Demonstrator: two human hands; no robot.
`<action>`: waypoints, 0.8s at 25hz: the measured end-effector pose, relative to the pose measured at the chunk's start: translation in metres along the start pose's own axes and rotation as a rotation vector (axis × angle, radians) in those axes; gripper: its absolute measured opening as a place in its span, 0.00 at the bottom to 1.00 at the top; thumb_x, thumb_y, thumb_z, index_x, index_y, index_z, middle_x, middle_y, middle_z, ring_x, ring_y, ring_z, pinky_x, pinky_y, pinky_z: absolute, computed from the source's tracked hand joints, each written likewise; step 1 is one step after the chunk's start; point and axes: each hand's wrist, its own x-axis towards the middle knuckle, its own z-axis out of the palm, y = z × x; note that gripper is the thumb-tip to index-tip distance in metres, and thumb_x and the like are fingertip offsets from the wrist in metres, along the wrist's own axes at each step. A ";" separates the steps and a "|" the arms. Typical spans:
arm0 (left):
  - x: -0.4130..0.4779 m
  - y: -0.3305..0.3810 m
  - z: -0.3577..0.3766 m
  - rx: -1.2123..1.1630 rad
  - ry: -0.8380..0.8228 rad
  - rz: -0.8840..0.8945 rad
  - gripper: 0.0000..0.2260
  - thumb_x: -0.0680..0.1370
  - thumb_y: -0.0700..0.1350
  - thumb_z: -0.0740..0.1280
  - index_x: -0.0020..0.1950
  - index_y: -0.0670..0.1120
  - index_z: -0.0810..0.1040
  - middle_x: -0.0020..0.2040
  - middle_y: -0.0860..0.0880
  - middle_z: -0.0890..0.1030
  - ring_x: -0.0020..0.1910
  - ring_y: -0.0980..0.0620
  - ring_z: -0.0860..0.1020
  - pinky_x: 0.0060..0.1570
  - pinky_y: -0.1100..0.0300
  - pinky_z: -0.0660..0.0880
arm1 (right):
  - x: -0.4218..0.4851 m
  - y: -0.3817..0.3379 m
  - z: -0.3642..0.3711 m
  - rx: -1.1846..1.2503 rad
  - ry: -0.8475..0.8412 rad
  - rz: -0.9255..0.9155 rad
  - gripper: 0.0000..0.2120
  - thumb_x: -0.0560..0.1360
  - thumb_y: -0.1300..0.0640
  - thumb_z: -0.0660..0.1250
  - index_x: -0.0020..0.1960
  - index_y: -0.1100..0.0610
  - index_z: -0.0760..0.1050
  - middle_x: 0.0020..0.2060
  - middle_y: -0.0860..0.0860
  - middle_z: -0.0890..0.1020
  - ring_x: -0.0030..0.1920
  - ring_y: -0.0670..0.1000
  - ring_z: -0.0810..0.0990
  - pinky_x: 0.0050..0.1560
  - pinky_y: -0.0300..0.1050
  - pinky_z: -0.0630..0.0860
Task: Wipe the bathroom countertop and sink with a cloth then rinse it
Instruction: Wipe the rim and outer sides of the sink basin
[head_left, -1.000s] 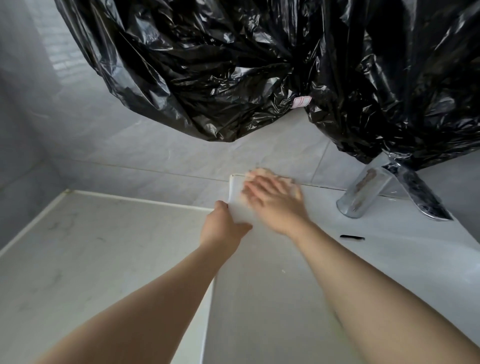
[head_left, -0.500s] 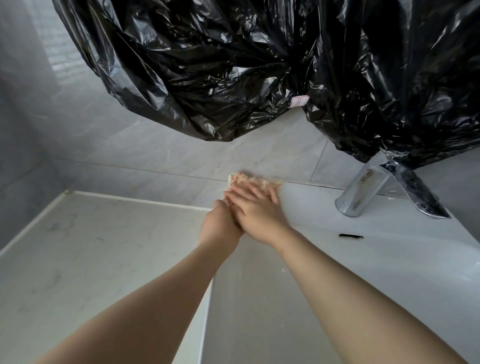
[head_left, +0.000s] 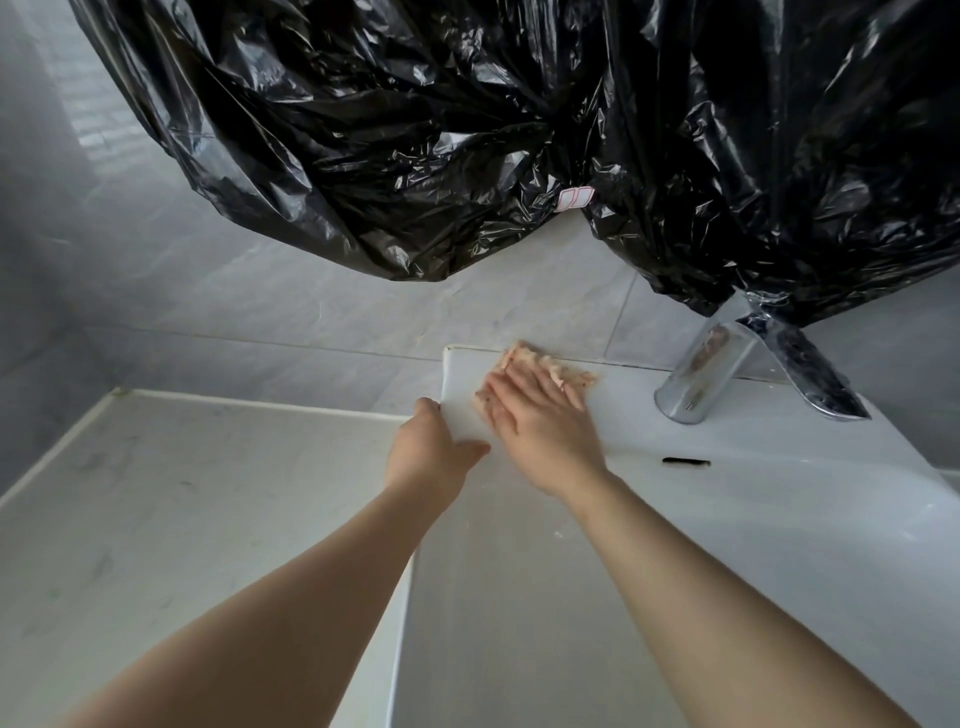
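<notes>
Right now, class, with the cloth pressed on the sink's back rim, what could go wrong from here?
1. The right hand presses flat on the cloth at the rim of the sink without gripping it, so it may bunch or slip out.
2. A wide sweep rightward could knock knuckles on the faucet.
3. The black plastic bag hangs low above; a raised arm might snag it.

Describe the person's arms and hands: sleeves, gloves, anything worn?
The left forearm and right forearm are bare as far as the frame edge, with no sleeve in view. The left hand and right hand are ungloved. I can make out no watch, bracelet or ring, though the right hand is slightly blurred.
</notes>
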 end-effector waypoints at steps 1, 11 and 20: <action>0.000 0.000 0.000 -0.005 -0.006 -0.003 0.19 0.73 0.47 0.71 0.55 0.42 0.67 0.52 0.44 0.77 0.48 0.43 0.76 0.39 0.58 0.68 | -0.002 0.011 -0.003 -0.006 -0.011 -0.014 0.25 0.80 0.43 0.40 0.74 0.47 0.59 0.76 0.45 0.56 0.76 0.47 0.49 0.72 0.43 0.41; 0.003 0.003 0.004 0.136 0.003 0.032 0.20 0.74 0.49 0.69 0.56 0.40 0.65 0.56 0.40 0.77 0.54 0.40 0.76 0.43 0.55 0.68 | -0.017 0.034 -0.002 -0.203 0.096 0.042 0.29 0.78 0.46 0.42 0.67 0.57 0.72 0.66 0.55 0.75 0.69 0.54 0.70 0.71 0.51 0.45; 0.001 0.000 0.003 0.145 -0.002 0.062 0.19 0.75 0.49 0.68 0.56 0.40 0.65 0.57 0.41 0.76 0.55 0.39 0.75 0.41 0.57 0.66 | -0.025 0.036 -0.004 -0.250 0.137 0.155 0.28 0.77 0.47 0.44 0.63 0.58 0.75 0.63 0.56 0.77 0.66 0.55 0.73 0.69 0.53 0.51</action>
